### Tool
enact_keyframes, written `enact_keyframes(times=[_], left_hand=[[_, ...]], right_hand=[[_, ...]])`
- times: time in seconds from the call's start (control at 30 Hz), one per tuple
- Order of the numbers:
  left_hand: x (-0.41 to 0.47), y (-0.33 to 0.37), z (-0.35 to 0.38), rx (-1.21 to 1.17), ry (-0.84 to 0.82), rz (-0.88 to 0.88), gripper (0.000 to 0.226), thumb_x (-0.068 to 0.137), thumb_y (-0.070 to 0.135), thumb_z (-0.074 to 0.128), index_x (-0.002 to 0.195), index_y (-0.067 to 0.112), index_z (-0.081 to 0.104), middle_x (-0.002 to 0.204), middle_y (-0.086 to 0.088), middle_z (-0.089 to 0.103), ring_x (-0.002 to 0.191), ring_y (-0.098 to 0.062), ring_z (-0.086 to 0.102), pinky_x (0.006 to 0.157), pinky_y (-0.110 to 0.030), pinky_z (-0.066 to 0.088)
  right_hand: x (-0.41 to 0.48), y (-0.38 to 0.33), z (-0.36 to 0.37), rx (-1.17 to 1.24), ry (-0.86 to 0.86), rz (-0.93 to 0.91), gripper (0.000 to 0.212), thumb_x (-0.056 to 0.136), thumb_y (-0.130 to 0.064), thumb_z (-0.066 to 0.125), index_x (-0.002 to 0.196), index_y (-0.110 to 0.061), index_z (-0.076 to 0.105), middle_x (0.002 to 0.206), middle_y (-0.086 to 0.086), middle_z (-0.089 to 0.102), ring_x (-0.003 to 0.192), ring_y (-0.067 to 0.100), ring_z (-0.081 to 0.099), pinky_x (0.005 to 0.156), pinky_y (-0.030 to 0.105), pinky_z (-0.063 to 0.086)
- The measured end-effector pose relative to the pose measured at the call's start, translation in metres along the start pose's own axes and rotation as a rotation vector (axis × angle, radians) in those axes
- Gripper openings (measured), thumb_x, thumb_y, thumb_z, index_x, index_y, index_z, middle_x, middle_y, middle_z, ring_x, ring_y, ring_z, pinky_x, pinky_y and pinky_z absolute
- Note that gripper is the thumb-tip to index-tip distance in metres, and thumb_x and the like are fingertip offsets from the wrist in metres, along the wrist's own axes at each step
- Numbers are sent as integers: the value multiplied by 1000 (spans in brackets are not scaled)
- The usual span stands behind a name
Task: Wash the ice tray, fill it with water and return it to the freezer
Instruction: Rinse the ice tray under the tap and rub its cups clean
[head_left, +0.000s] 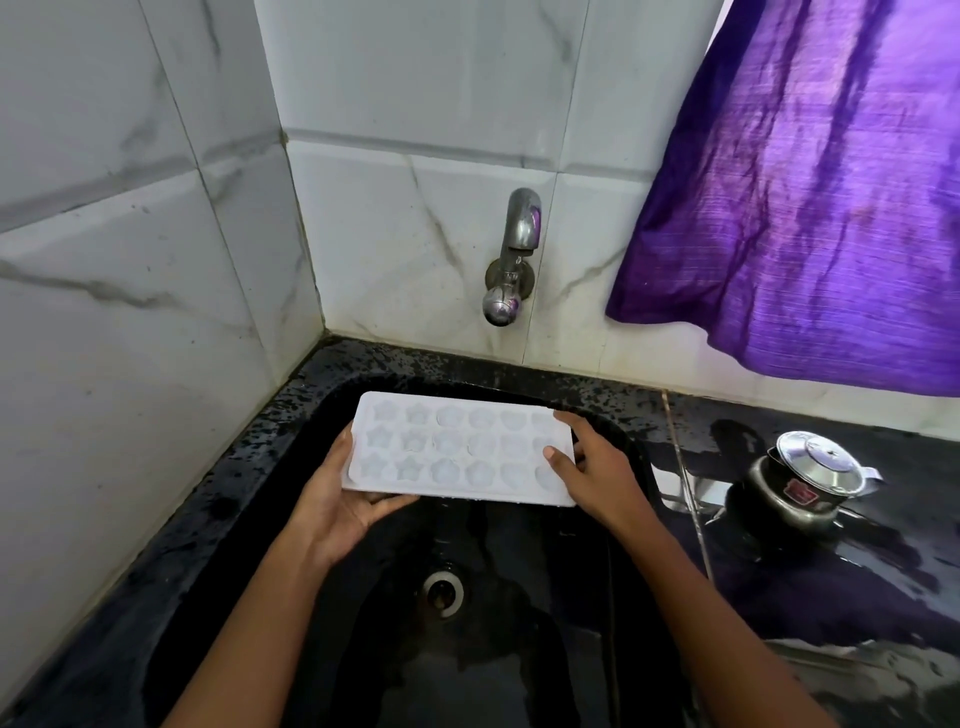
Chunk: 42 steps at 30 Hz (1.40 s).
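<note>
Head view: ice tray (460, 449) is held in the air over the black sink (332, 654), cavities up, roughly level, long side running left to right. It's white, with three rows of star and round pockets; can't tell if there's water in them. Left hand (337, 499) grips the tray's near-left corner, fingers (387, 503) curled underneath and the thumb up along the left short edge. Right hand (592, 470) grips the right end, thumb pressed on the top face and fingers wrapped round the far-right corner. Both sets of fingers are closed on the tray. The tray sits in front of and below the steel tap (511, 260), which comes out of the marble-look tiled wall (130, 260). Drain (443, 592) is in the basin floor, nearer the camera than the tray. The sink rim is wet and speckled. To the right, the dark counter (831, 597) carries a small steel pot with lid (808, 478), well apart from the tray. A purple cloth (810, 197) hangs at upper right, above the counter.
</note>
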<state>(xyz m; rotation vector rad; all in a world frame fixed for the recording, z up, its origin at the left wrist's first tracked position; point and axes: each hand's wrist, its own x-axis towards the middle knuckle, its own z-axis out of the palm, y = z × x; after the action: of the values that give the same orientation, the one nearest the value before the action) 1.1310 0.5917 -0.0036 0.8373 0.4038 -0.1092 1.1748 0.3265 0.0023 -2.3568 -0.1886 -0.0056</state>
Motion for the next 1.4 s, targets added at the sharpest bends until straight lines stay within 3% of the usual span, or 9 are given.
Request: enact_keyframes(times=[0.17, 0.3, 0.37, 0.43, 0.57, 0.77, 0.97, 1.13, 1.4], left_hand=[[-2, -5, 0, -24, -66, 66, 29, 99, 29, 35, 117, 31, 57, 108, -3, 71, 93, -29, 69, 60, -48, 58], [-3, -6, 0, -31, -88, 81, 29, 99, 28, 34, 116, 30, 58, 104, 0, 72, 89, -25, 71, 60, -48, 58], [-2, -6, 1, -32, -66, 80, 31, 100, 27, 34, 121, 28, 56, 108, -2, 70, 90, -26, 70, 61, -50, 58], [-1, -6, 3, -20, -31, 81, 33, 101, 27, 32, 126, 27, 53, 112, -3, 67, 96, -27, 66, 62, -51, 58], [0, -5, 7, -17, 18, 93, 35, 103, 27, 29, 133, 25, 48, 111, -3, 65, 99, -27, 62, 60, -49, 58], [4, -4, 6, -28, 69, 110, 33, 103, 27, 29, 127, 25, 52, 107, -3, 65, 97, -28, 62, 51, -44, 57], [9, -5, 3, -40, 86, 95, 35, 103, 26, 30, 132, 22, 49, 112, -5, 63, 98, -29, 61, 50, -44, 57], [11, -9, 0, -25, 81, 107, 37, 102, 26, 33, 137, 24, 44, 119, -5, 61, 101, -28, 61, 52, -46, 57], [11, -9, -1, -19, 67, 111, 38, 103, 27, 30, 139, 25, 42, 126, -7, 58, 100, -27, 61, 53, -46, 57]], right_hand=[[5, 7, 2, -64, -19, 41, 39, 95, -31, 49, 134, -27, 45, 96, 5, 49, 99, 24, 52, 77, 25, 33], [11, 9, -4, -141, -117, 72, 38, 96, -36, 45, 134, -30, 45, 89, 5, 50, 95, 25, 55, 79, 30, 41], [15, 8, -5, -140, -151, 89, 38, 97, -38, 43, 134, -32, 45, 107, 10, 59, 103, 24, 55, 87, 32, 43], [19, 7, -3, -126, -156, 97, 38, 98, -40, 41, 135, -33, 46, 129, 9, 56, 119, 25, 51, 96, 32, 40], [25, 3, -1, -106, -172, 121, 40, 97, -44, 40, 136, -38, 45, 140, 5, 49, 129, 24, 44, 103, 32, 35], [25, -3, -1, -108, -155, 127, 39, 96, -46, 42, 133, -37, 48, 136, 6, 52, 125, 24, 48, 104, 37, 40], [22, -10, -5, -337, -163, 119, 35, 98, -48, 31, 124, -33, 50, 118, 5, 56, 110, 27, 53, 83, 35, 41], [19, -18, -5, -581, -91, 77, 43, 99, -49, 26, 131, -30, 47, 119, 14, 46, 110, 33, 51, 89, 40, 41], [21, -21, 1, -553, -75, 64, 43, 99, -47, 30, 134, -31, 49, 123, 17, 40, 118, 35, 41, 94, 39, 38]])
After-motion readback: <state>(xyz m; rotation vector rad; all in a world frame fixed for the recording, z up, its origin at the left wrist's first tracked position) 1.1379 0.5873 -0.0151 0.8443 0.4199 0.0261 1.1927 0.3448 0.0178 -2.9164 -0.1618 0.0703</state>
